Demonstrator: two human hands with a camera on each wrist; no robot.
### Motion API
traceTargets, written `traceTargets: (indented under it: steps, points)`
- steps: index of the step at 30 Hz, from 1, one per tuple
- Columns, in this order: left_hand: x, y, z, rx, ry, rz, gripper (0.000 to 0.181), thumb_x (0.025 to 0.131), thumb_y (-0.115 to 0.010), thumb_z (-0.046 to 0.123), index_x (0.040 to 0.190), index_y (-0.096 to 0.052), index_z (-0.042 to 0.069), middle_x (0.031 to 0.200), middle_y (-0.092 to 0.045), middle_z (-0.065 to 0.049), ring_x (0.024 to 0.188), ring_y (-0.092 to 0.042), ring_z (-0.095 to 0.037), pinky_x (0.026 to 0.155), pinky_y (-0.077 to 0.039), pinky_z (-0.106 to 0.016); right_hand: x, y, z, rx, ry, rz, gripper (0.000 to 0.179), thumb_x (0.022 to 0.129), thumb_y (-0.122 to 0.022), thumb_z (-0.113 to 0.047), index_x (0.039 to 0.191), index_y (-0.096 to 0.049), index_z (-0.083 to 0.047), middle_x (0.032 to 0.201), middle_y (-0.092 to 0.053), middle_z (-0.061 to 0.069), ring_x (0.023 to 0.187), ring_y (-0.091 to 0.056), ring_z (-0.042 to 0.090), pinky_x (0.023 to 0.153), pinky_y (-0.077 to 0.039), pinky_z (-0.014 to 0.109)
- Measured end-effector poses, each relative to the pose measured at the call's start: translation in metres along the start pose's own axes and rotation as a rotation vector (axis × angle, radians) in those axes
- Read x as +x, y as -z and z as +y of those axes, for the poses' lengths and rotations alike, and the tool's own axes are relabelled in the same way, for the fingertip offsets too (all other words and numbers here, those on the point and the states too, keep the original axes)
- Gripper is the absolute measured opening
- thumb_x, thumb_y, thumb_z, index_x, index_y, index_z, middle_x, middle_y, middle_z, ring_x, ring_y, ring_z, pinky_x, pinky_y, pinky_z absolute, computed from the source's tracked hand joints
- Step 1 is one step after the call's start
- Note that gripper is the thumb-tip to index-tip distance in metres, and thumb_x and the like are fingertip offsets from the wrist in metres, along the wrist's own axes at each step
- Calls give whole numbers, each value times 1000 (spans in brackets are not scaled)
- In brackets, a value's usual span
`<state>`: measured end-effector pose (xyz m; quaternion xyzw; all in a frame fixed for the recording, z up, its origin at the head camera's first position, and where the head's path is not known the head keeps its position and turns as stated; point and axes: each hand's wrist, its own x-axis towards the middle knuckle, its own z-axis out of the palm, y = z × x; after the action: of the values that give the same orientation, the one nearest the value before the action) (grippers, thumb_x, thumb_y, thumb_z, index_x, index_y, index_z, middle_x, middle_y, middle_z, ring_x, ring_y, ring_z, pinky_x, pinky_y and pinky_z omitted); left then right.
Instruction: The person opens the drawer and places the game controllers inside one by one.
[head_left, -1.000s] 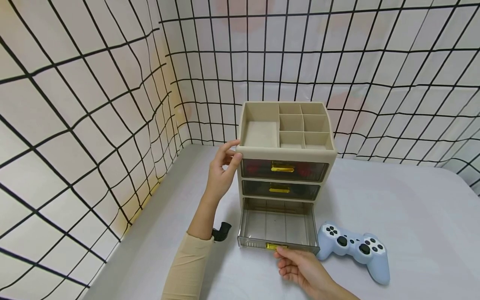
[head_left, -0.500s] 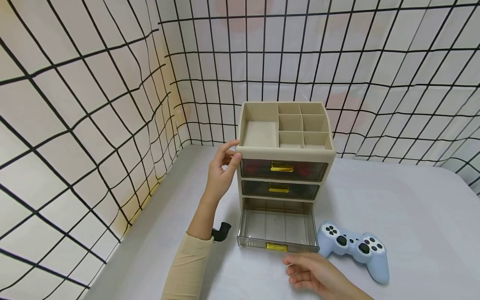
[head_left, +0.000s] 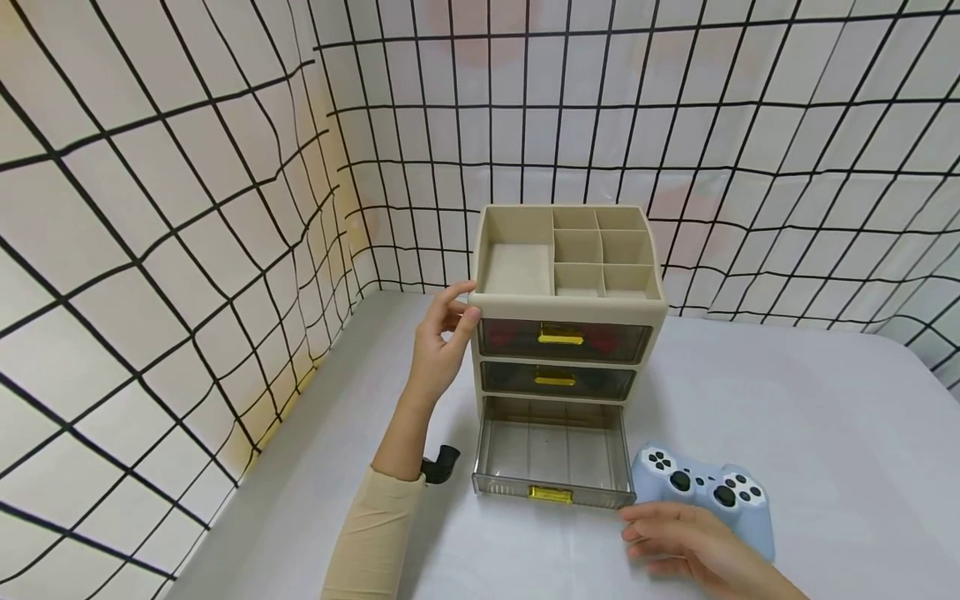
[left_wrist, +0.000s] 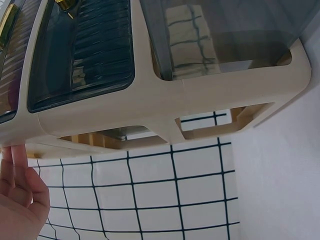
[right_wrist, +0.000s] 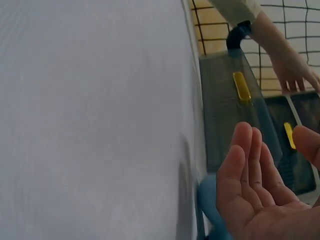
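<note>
A beige desktop drawer organizer stands with its bottom drawer pulled out; this smoky see-through drawer has a gold handle and bare dividing lines inside. My left hand rests its fingertips and thumb against the organizer's upper left front corner. In the left wrist view the fingers meet its side. My right hand holds nothing, its fingers loosely extended to the right of the drawer. It partly covers a light blue game controller. In the right wrist view, the fingers are apart from the handle.
Two dark drawers above are closed, with red shapes behind the top one. Black grid panels border the back and left of the white tabletop. A black curved piece is beside my left forearm.
My right hand has let go of the bottom drawer's handle and moved right, over the controller. The drawer stays out, and my left hand keeps its place on the corner.
</note>
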<state>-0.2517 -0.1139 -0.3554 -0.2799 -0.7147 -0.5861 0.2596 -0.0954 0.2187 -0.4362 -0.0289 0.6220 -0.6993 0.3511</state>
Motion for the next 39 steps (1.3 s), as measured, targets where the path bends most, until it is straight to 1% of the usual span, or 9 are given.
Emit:
traceTargets:
  steps: [7,14,19,24,28,30,33,37,39]
  points:
    - [0,0,4,-1,23,9,37,96,-55,-3,132,-51,3,93,-59,-20,77,-54,-26,74,-44,-32,-22,40,-4,31,30,-61,33,107,-36,-18,129,-60,-11,118,-65,3,108,-62,20,91,-49,36]
    - [0,2,38,6,12,-2,33,95,-53,-7,128,-50,-6,91,-57,-24,76,-54,-25,73,-43,-30,-44,75,-5,79,52,-65,40,109,-27,-18,127,-63,-24,124,-62,-2,114,-60,16,93,-48,29]
    - [0,2,34,4,6,4,34,95,-53,-6,129,-51,-3,91,-58,-22,76,-54,-23,73,-44,-31,-58,99,-7,116,73,-22,44,109,-23,-20,125,-64,-28,124,-62,-8,113,-59,12,94,-48,30]
    - [0,1,22,-3,4,6,33,98,-54,2,131,-51,1,92,-58,-19,77,-55,-25,73,-44,-32,-67,119,-3,204,195,-65,53,109,-17,-14,130,-64,-25,127,-61,-11,114,-59,13,95,-48,31]
    - [0,1,39,-2,11,3,32,96,-53,-5,128,-50,-6,91,-57,-26,77,-54,-28,73,-43,-33,-68,130,3,228,239,-38,52,109,-18,-12,129,-64,-24,127,-61,-13,114,-60,12,94,-49,31]
    - [0,2,40,2,20,0,33,96,-53,-5,128,-50,-6,91,-57,-25,77,-55,-26,74,-43,-32,-68,134,7,226,242,1,52,109,-19,-12,127,-66,-26,125,-62,-13,112,-61,11,92,-50,30]
    - [0,1,40,6,26,-2,33,96,-53,-4,128,-50,-5,92,-57,-24,78,-55,-23,75,-44,-31,-68,139,12,175,197,160,46,109,-27,-16,117,-70,-32,117,-65,-14,105,-63,9,87,-52,29]
    - [0,1,39,7,21,-3,33,96,-53,-5,129,-50,-4,92,-57,-24,77,-55,-23,74,-44,-31,-63,144,16,95,21,424,25,105,-45,-29,100,-67,-40,105,-63,-18,95,-64,4,85,-53,31]
    - [0,1,39,7,18,-4,33,96,-53,-4,129,-50,-5,92,-58,-24,77,-55,-23,74,-44,-31,-60,146,16,79,-63,500,13,102,-51,-35,103,-64,-38,104,-62,-18,93,-63,4,86,-53,33]
